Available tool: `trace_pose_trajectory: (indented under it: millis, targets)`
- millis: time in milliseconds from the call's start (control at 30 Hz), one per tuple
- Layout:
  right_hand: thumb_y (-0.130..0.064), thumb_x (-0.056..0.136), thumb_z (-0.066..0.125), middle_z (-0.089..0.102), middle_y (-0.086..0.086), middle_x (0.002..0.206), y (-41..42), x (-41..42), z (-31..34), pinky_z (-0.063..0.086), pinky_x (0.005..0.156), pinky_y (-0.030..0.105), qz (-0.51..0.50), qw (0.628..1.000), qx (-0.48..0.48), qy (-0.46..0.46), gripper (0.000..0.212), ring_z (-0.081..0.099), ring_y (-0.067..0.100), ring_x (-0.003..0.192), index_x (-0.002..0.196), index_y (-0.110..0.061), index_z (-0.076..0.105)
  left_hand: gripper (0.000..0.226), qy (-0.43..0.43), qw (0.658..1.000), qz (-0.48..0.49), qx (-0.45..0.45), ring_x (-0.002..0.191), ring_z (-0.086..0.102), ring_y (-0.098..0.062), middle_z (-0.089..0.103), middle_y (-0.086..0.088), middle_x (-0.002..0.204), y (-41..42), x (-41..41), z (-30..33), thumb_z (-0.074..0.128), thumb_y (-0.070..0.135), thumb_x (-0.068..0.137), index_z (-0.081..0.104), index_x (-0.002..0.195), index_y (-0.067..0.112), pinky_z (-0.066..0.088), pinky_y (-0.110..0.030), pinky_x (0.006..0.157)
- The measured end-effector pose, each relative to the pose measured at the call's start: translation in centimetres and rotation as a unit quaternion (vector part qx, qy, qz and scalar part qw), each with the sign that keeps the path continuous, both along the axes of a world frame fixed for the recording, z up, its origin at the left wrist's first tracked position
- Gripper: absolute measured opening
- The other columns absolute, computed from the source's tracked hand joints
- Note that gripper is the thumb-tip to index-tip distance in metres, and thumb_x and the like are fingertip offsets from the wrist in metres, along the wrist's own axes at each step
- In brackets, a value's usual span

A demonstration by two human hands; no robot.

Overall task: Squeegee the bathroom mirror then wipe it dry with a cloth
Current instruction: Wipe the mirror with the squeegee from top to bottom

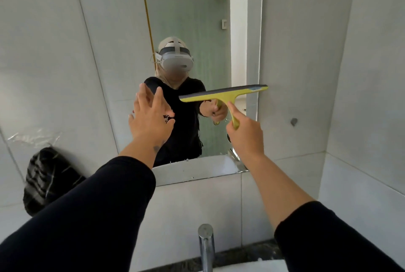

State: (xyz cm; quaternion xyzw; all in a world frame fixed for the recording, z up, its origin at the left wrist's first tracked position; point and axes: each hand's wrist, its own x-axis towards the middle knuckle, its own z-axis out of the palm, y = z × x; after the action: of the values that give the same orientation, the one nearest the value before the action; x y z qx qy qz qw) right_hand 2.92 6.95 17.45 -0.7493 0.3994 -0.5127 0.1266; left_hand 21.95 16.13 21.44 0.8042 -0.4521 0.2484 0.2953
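A chrome tap (206, 247) rises at the bottom edge, between two dark-sleeved arms. Further out, the right hand (245, 133) has its fingers closed around the handle of a yellow squeegee (223, 94), whose blade runs roughly level across the right side of the mirror (197, 20); whether it touches the glass is hard to tell. The left hand (151, 116) is raised before the mirror, fingers spread and empty. A dark striped bag (47, 179) sits left, by the tiled wall (43, 52).
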Motion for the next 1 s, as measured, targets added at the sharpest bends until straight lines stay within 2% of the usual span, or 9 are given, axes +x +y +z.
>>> trace_pose_trajectory:
  millis: [133, 233, 333, 433, 600, 767, 867, 933, 1000]
  targets:
    - [-0.004, 0.091, 0.045, 0.03, 0.0, 0.05, 0.6, 0.8, -0.8, 0.033, 0.045, 0.026, 0.012, 0.999, 0.024, -0.044, 0.057, 0.03, 0.013, 0.047, 0.14, -0.033, 0.044, 0.085, -0.005, 1.0, 0.001, 0.0, 0.143, 0.011, -0.031, -0.01, -0.005, 0.158, 0.0, 0.1, -0.1, 0.068, 0.035, 0.081, 0.013, 0.147, 0.033, 0.039, -0.057, 0.102]
    - [-0.005, 0.088, 0.045, 0.04, 0.003, 0.053, 1.6, 1.6, -1.2, 0.054, 0.052, 0.044, 0.033, 0.994, 0.061, -0.087, 0.059, 0.045, 0.026, 0.049, 0.139, -0.035, 0.045, 0.086, -0.002, 1.0, 0.001, 0.003, 0.143, 0.012, -0.031, -0.009, -0.005, 0.158, 0.0, 0.2, -0.1, 0.068, 0.035, 0.081, 0.013, 0.147, 0.033, 0.039, -0.057, 0.102]
    - [-0.006, 0.089, 0.043, 0.045, 0.003, 0.06, 2.6, 2.5, -1.7, 0.055, 0.056, 0.049, 0.043, 0.99, 0.084, -0.106, 0.058, 0.06, 0.038, 0.058, 0.14, -0.034, 0.044, 0.083, -0.004, 1.0, -0.007, 0.005, 0.143, 0.013, -0.033, -0.007, -0.006, 0.157, 0.1, 0.0, 0.0, 0.067, 0.036, 0.082, 0.015, 0.146, 0.031, 0.033, -0.06, 0.106]
    - [-0.005, 0.09, 0.043, 0.048, 0.006, 0.061, 3.7, 3.6, -2.2, 0.055, 0.054, 0.047, 0.054, 0.986, 0.1, -0.125, 0.058, 0.059, 0.036, 0.056, 0.141, -0.032, 0.043, 0.08, -0.009, 1.0, -0.011, -0.003, 0.141, 0.018, -0.033, -0.001, -0.006, 0.157, 0.5, 0.1, 0.0, 0.065, 0.034, 0.083, 0.016, 0.147, 0.029, 0.026, -0.06, 0.109]
    - [-0.005, 0.089, 0.043, 0.046, 0.004, 0.055, 5.5, 5.2, -2.6, 0.055, 0.054, 0.04, 0.063, 0.986, 0.106, -0.113, 0.059, 0.054, 0.032, 0.051, 0.142, -0.031, 0.042, 0.073, -0.003, 1.0, 0.008, -0.011, 0.141, 0.019, -0.03, 0.004, -0.003, 0.157, 2.1, 1.5, -0.3, 0.06, 0.038, 0.086, 0.019, 0.146, 0.028, 0.026, -0.059, 0.109]
    - [-0.005, 0.09, 0.045, 0.036, -0.003, 0.05, 6.7, 7.7, -3.4, 0.037, 0.052, 0.029, 0.062, 0.991, 0.084, -0.082, 0.048, 0.034, 0.011, 0.046, 0.135, -0.02, 0.051, 0.065, -0.002, 0.999, 0.027, -0.023, 0.14, 0.021, -0.029, 0.011, -0.002, 0.155, 4.0, 3.6, -0.3, 0.058, 0.041, 0.087, 0.027, 0.143, 0.028, 0.028, -0.061, 0.106]
    - [-0.006, 0.092, 0.045, 0.034, -0.003, 0.05, 7.8, 9.2, -3.8, 0.03, 0.048, 0.023, 0.078, 0.993, 0.077, -0.051, 0.034, 0.031, 0.009, 0.045, 0.121, -0.009, 0.061, 0.066, 0.001, 0.999, 0.051, -0.012, 0.141, 0.018, -0.028, 0.008, -0.003, 0.156, 5.0, 4.4, -0.5, 0.056, 0.042, 0.088, 0.024, 0.144, 0.027, 0.027, -0.059, 0.108]
    - [-0.005, 0.092, 0.044, 0.034, -0.002, 0.05, 8.6, 10.2, -3.8, 0.028, 0.046, 0.021, 0.082, 0.994, 0.065, -0.031, 0.037, 0.031, 0.009, 0.045, 0.125, -0.009, 0.059, 0.066, 0.01, 0.998, 0.057, -0.008, 0.142, 0.016, -0.028, 0.009, -0.004, 0.157, 5.6, 4.8, -0.6, 0.054, 0.043, 0.089, 0.023, 0.145, 0.027, 0.026, -0.059, 0.108]
    - [-0.004, 0.091, 0.042, 0.036, 0.001, 0.05, 9.4, 11.2, -3.7, 0.033, 0.049, 0.026, 0.086, 0.995, 0.044, 0.0, 0.049, 0.036, 0.018, 0.05, 0.138, -0.019, 0.049, 0.066, 0.02, 0.998, 0.058, -0.011, 0.143, 0.014, -0.027, 0.008, -0.003, 0.157, 6.1, 5.1, -0.8, 0.054, 0.043, 0.089, 0.023, 0.145, 0.027, 0.024, -0.059, 0.109]
